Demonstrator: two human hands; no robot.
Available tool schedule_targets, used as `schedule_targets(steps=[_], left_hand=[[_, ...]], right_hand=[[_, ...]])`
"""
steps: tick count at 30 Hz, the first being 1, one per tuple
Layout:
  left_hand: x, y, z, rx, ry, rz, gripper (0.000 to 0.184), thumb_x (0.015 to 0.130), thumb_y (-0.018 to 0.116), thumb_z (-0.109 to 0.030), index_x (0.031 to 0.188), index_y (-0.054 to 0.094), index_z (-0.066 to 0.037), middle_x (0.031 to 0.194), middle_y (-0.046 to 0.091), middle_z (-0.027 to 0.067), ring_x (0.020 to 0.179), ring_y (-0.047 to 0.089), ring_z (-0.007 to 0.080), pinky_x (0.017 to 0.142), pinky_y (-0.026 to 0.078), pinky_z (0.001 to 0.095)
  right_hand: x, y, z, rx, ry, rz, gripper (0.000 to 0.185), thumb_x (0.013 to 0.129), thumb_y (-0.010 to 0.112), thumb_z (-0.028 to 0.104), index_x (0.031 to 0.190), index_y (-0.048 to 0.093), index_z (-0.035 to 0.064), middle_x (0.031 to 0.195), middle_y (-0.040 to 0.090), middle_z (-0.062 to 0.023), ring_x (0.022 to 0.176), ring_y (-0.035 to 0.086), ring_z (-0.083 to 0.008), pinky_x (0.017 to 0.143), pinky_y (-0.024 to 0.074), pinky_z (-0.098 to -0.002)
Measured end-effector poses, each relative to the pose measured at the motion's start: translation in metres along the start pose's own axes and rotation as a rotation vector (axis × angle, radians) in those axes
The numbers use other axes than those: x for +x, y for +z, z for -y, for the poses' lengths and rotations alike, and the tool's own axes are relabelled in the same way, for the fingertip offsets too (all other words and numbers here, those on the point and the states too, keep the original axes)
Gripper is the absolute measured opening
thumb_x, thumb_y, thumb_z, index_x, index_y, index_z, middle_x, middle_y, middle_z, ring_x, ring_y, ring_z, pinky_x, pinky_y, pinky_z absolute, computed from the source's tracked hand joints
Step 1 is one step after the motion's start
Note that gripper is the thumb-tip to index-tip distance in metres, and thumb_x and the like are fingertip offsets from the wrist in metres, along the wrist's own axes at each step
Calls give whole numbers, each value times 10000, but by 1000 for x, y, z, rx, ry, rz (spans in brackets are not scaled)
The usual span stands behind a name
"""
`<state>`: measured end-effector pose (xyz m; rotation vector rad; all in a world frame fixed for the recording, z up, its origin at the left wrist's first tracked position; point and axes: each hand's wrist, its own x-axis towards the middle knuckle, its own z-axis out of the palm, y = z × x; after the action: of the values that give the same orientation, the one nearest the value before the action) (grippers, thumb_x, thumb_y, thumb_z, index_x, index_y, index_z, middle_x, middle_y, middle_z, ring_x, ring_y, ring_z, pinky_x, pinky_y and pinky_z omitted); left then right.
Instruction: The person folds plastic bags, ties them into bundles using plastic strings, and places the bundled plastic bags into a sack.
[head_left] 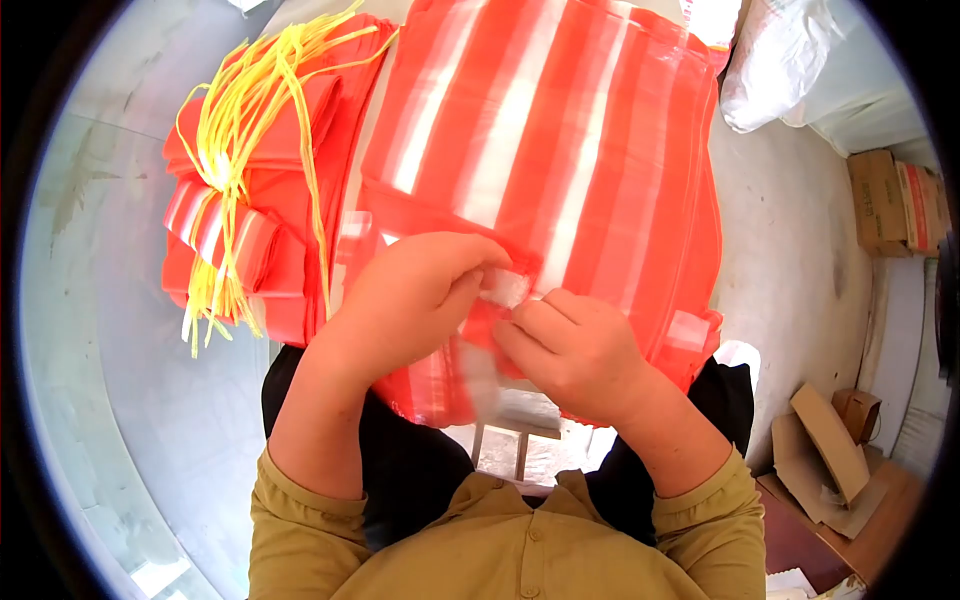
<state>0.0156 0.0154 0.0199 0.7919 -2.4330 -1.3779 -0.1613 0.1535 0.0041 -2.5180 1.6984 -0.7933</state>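
A large stack of red-and-white striped plastic bags point(610, 130) lies in front of me, its near edge hanging over my lap. My left hand point(440, 285) is bent inward at that near edge, fingers curled and closed on a crumpled, partly clear piece of the plastic bag. Just to its right, my right hand point(565, 345) pinches the same edge between thumb and fingers. Their fingertips are a short way apart. Exactly how many layers each hand grips is hidden.
At the left, a bunch of yellow plastic strips point(230, 150) lies over folded red bags point(300, 120). A white plastic sack point(780, 60) stands at the back right. Cardboard boxes point(880, 200) sit along the right wall, with an opened carton point(820, 450) below. A stool point(520, 430) shows between my legs.
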Motion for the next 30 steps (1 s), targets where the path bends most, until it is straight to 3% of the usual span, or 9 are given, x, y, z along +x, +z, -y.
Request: schedule_targets(steps=[5, 11, 14, 17, 18, 21, 22, 26, 30], left_hand=[[-2, 0, 6, 32, 129, -13, 326, 829, 615, 79, 1132, 696, -12, 980, 721, 139, 923, 714, 288, 809, 562, 373], [-6, -7, -16, 142, 196, -28, 340, 818, 658, 56, 1141, 706, -37, 973, 710, 138, 908, 696, 296, 797, 550, 396], [-2, 3, -6, 273, 205, -59, 303, 845, 692, 28, 1140, 707, -38, 962, 707, 139, 896, 691, 306, 791, 544, 384], [-2, 15, -6, 89, 27, -145, 179, 892, 703, -76, 1060, 698, -13, 918, 694, 178, 874, 661, 404, 747, 528, 463], [-1, 16, -4, -8, 6, -140, 136, 931, 687, -62, 1048, 686, 8, 837, 677, 143, 780, 672, 293, 686, 507, 399], [0, 9, -8, -226, -231, -103, 118, 960, 675, -50, 1059, 687, 13, 788, 646, 63, 757, 632, 126, 652, 472, 312], [0, 8, -4, -307, -292, -57, 139, 1012, 629, -32, 1134, 687, 1, 899, 668, -16, 867, 601, 47, 749, 492, 256], [2, 12, 5, -602, -245, -106, 169, 1031, 618, -70, 1159, 689, 15, 940, 675, -37, 846, 597, 44, 743, 478, 230], [1, 3, 3, -589, -315, -66, 183, 1050, 606, -105, 1192, 674, -9, 954, 662, -63, 831, 562, 12, 719, 448, 206]], right_hand=[[2, 10, -7, 157, 137, -134, 123, 811, 701, 98, 923, 653, 81, 899, 648, -54, 810, 655, -239, 647, 546, -380], [5, 5, -7, 427, 468, -131, 116, 864, 700, 55, 979, 683, 56, 891, 697, -97, 791, 679, -328, 685, 569, -424], [4, -3, -11, 472, 533, 17, 155, 883, 714, 78, 1036, 704, 55, 901, 705, -114, 805, 693, -313, 682, 567, -408], [4, -22, -19, 624, 609, -69, 118, 983, 656, 44, 1089, 698, 15, 824, 676, -63, 730, 652, -150, 662, 524, -304], [2, -29, -27, 616, 687, -82, 122, 1000, 645, 64, 1097, 698, 13, 813, 665, -45, 724, 640, -130, 652, 513, -293], [-10, -61, -48, 625, 902, -72, 164, 1044, 610, 118, 1130, 696, 9, 779, 634, -4, 705, 616, -87, 629, 484, -263], [-12, -75, -53, 644, 964, -29, 184, 1054, 597, 134, 1145, 696, 8, 766, 624, 2, 698, 614, -84, 626, 477, -255], [-36, -90, -63, 623, 1018, 20, 302, 1067, 574, 166, 1297, 661, -10, 772, 660, -14, 677, 601, -84, 649, 473, -247], [-59, -83, -67, 582, 1011, 16, 357, 1064, 578, 166, 1371, 626, -9, 832, 701, -26, 717, 580, -71, 669, 475, -249]])
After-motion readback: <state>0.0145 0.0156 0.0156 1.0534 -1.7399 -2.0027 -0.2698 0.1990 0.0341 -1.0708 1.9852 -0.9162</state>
